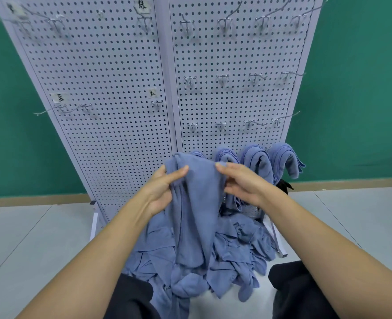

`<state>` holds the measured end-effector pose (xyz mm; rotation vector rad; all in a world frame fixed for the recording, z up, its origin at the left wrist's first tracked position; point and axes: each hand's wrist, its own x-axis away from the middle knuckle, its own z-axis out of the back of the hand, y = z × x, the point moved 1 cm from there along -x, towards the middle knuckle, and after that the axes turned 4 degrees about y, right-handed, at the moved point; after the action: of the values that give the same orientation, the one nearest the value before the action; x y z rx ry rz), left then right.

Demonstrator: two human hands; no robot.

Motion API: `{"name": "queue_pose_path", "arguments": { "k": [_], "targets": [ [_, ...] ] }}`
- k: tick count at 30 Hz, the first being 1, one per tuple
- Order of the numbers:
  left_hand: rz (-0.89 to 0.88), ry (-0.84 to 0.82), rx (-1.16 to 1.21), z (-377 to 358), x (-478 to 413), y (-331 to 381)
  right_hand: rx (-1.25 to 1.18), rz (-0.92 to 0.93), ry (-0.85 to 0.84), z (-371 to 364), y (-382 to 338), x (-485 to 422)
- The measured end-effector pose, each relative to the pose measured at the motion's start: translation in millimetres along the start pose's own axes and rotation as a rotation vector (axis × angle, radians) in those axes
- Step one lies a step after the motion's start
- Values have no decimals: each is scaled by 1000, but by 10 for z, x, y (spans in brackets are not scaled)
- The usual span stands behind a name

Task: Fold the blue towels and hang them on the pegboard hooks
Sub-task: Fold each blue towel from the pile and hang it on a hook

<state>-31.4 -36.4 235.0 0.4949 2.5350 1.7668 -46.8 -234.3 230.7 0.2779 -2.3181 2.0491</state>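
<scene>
I hold one blue towel point(196, 203) up in front of the white pegboard point(112, 88). My left hand point(161, 189) pinches its top left corner and my right hand point(243, 183) grips its top right edge. The towel hangs down long and loosely gathered between them. A heap of crumpled blue towels point(234, 254) lies on the floor under it. Several folded blue towels point(280, 160) hang over the lowest hooks on the pegboard's right panel, just behind my right hand.
Rows of bare metal hooks point(222, 79) stick out of the right panel, and a few long hooks point(52, 109) with paper labels are on the left panel. A green wall stands behind. My dark-clothed knees point(305, 291) flank the heap on the grey tiled floor.
</scene>
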Motion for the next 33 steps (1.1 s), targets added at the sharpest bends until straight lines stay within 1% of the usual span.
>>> {"name": "queue_pose_path", "arguments": {
  "k": [2, 4, 7, 11, 14, 17, 18, 19, 21, 22, 23, 24, 26, 28, 30, 32, 33],
  "targets": [
    [-28, 101, -98, 54, -6, -9, -43, 77, 84, 102, -73, -1],
    [-40, 184, -223, 115, -21, -17, -20, 116, 150, 206, -125, -7],
    [-59, 283, -470, 213, -61, -37, 57, 147, 172, 269, -121, -1],
    [-150, 394, -829, 301, -132, -95, 109, 171, 232, 293, -121, 8],
    [-205, 441, -1004, 344, -148, -81, 118, 166, 289, 361, -134, 16],
    [-207, 461, -1133, 448, -185, -79, 84, 198, 339, 432, -151, 45],
    [-194, 474, -1110, 500, -209, -75, 117, 217, 363, 467, -166, 70],
    [-157, 480, -1024, 545, -219, -65, 193, 243, 407, 525, -167, 78],
    [-53, 460, -744, 596, -216, -40, 531, 305, 528, 703, -152, 45],
    [11, 437, -604, 607, -199, -28, 687, 306, 571, 770, -147, 37],
    [75, 413, -480, 605, -176, -13, 760, 284, 580, 817, -137, 25],
    [122, 388, -377, 599, -150, -1, 757, 256, 576, 828, -130, 34],
    [178, 331, -242, 579, -118, 31, 578, 166, 547, 820, -101, 74],
    [197, 309, -155, 560, -109, 51, 281, 33, 460, 785, -79, 106],
    [194, 323, -60, 541, -97, 70, -38, -64, 347, 764, -75, 104],
    [155, 320, 31, 533, -94, 95, -256, -69, 232, 763, -101, 107],
    [134, 315, 68, 536, -95, 105, -286, -64, 185, 753, -119, 116]
  ]
}}
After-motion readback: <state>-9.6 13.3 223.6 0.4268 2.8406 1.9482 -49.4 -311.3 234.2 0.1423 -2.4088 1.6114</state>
